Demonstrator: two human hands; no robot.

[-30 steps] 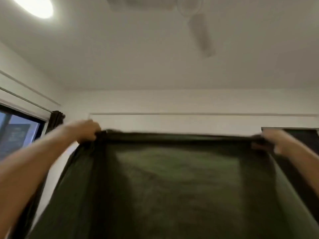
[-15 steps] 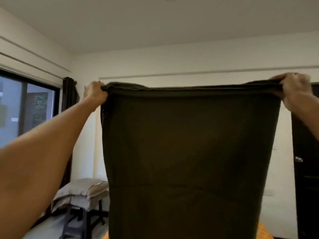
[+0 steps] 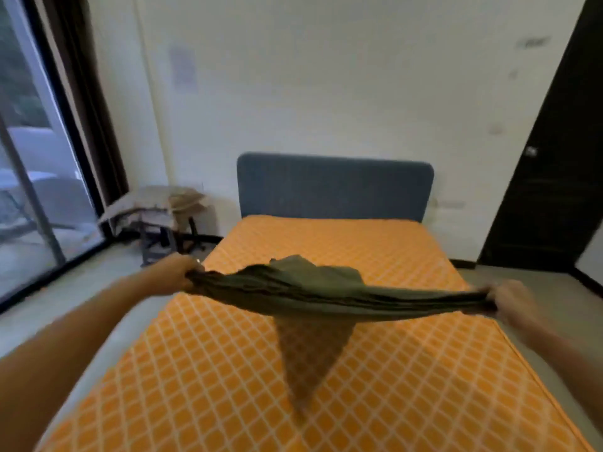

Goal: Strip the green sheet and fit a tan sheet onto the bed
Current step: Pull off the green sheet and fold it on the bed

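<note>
The bed (image 3: 375, 370) is lying bare, its orange diamond-patterned mattress showing up to the blue headboard (image 3: 334, 187), so the stripping looks done and the folding is what is in hand. The green sheet (image 3: 319, 291) is hanging in the air above the mattress, stretched between both hands with a loose corner drooping toward the bed. The left hand (image 3: 174, 275) is clutching one bunched end, the right hand (image 3: 509, 300) the other, fingers curled round the cloth. Folding it well probably means keeping the span taut and catching that dangling corner. Tan bedding (image 3: 153, 203) is waiting on a stand near the window.
</note>
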